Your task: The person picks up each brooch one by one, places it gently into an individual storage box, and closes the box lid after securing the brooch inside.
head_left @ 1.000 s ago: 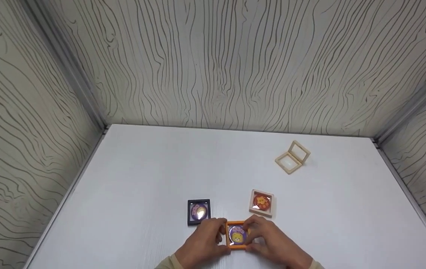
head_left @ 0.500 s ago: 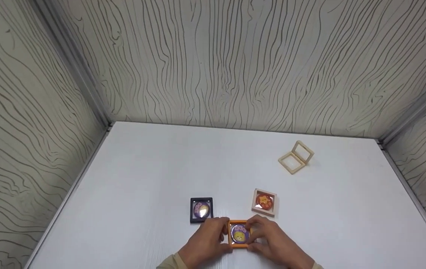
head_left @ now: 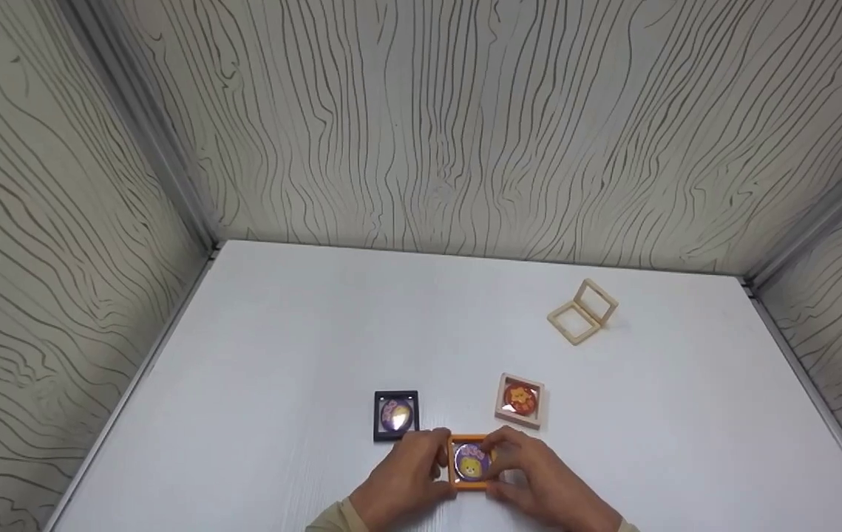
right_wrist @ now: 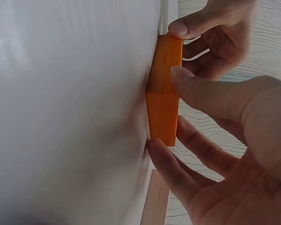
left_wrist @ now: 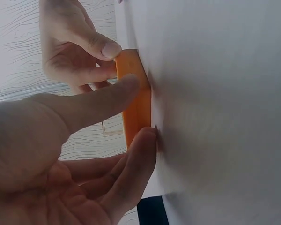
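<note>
An orange square display frame (head_left: 472, 488) sits low at the front of the table, with a round purple badge (head_left: 469, 464) showing a yellow bear behind its clear window. My left hand (head_left: 407, 471) grips its left side, thumb at the near corner and fingers at the far one. From the right, my right hand (head_left: 539, 473) holds the opposite side, its index finger reaching over the top edge and covering part of the window. Both wrist views show the orange frame (left_wrist: 139, 108) lying flat, its two halves meeting at a seam along the side (right_wrist: 164, 112).
A black display frame (head_left: 396, 437) with a purple badge lies just beyond my left hand. Past my right hand is a pale pink frame (head_left: 518, 423) holding a red badge with a star. Farther back right, a light wooden frame (head_left: 574, 324) stands hinged open on the white table (head_left: 280, 355).
</note>
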`<state>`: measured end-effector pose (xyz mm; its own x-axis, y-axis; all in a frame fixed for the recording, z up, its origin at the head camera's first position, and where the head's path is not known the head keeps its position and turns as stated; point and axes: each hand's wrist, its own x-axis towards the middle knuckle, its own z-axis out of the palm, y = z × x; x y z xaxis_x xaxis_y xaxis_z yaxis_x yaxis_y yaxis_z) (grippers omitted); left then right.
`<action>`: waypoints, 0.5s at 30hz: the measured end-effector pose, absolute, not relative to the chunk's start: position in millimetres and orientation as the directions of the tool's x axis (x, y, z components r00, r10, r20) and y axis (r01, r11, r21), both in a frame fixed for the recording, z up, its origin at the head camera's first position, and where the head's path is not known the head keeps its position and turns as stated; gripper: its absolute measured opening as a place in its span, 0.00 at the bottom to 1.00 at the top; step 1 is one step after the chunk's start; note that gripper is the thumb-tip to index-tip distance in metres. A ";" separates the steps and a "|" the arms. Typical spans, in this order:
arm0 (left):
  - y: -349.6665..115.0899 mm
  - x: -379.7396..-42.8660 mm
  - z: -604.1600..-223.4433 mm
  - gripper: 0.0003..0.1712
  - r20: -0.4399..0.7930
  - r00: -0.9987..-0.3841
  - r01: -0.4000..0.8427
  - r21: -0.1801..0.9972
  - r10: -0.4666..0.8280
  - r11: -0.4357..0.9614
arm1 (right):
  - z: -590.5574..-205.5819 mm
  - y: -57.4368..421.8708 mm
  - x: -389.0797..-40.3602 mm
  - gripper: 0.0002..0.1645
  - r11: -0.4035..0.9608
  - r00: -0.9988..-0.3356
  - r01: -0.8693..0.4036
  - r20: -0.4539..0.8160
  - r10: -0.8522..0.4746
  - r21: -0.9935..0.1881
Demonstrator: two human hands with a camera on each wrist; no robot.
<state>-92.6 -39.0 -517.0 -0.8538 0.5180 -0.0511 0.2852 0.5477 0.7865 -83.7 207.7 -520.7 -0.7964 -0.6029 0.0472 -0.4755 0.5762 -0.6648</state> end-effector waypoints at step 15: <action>-42.3 -92.7 -519.5 0.18 -0.027 -0.884 0.287 0.757 0.466 0.587 | -499.1 237.1 -99.7 0.14 0.656 -0.936 -0.328 0.139 -0.324 -0.679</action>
<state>-92.7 -42.3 -519.5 -0.8843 0.4662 -0.0266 0.2866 0.5869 0.7572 -99.7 237.1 -499.1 -0.9359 -0.3236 0.1395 -0.3282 0.6563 -0.6794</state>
